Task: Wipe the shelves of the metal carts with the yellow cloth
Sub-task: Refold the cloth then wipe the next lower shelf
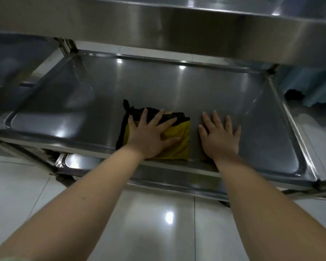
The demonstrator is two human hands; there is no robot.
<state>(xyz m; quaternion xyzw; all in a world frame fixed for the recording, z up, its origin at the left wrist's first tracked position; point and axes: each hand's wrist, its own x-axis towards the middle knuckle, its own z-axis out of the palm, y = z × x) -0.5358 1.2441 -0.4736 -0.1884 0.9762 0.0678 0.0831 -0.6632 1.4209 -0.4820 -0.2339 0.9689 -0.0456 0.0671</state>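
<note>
A pale, glossy tiled floor (pixel 149 223) fills the near part of the view and mirrors the ceiling lights as bright spots. Over it stands a metal cart (pixel 68 48), seen from low down at its near side. Its top shelf (pixel 158 21) runs across the upper edge of the view as a broad brushed-steel band. Below that lies the middle shelf (pixel 177 87), a wide shallow steel tray with a raised rim and rounded corners, its surface dark and reflective. A corner of the bottom shelf (pixel 73 161) shows under its near left edge. Another steel shelf (pixel 309 132) adjoins the middle shelf on the right, and a further one (pixel 17 72) sits to the far left, both blurred. Two bare forearms reach in from the near edge to the middle shelf. The left hand (pixel 151 136) lies flat on the yellow cloth (pixel 179 146) with fingers straight and spread wide, palm pressing down, fingertips pointing to the far side. The right hand (pixel 221 140) lies flat on the bare steel just right of the cloth, fingers also straight and spread, holding nothing. The cloth is folded into a rough square near the front rim of the middle shelf, about midway along it. Its yellow face is up, and a black border (pixel 132 110) shows along the far and left edges.
</note>
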